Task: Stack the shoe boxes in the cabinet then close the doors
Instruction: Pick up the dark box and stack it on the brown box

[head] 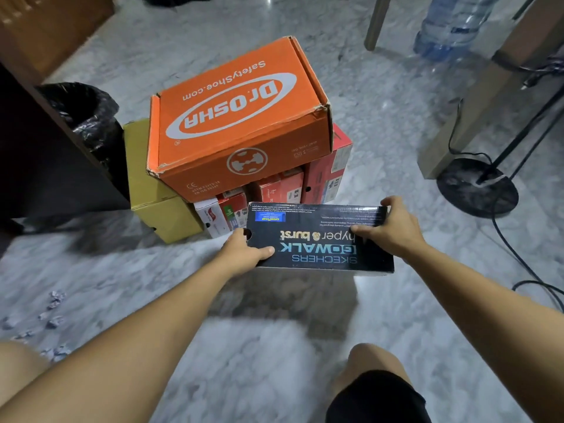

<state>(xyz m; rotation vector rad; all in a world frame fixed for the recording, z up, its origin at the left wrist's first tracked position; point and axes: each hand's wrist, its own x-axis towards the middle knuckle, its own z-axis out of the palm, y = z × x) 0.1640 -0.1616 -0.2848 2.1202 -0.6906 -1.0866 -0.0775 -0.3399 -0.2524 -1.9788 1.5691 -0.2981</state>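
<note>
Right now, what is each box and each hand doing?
Black shoe box: lifted off the floor, lid shut, held at both ends.
Left hand: grips the black box's left end.
Right hand: grips its right end.
Orange box: shut, sitting on top of the pile.
Red boxes: shut, under the orange one.
Yellow box: on the floor, beside the pile.
Bin: lined with a black bag.

Left grip (244, 251) and right grip (389, 228) extended, fingers curled.
</note>
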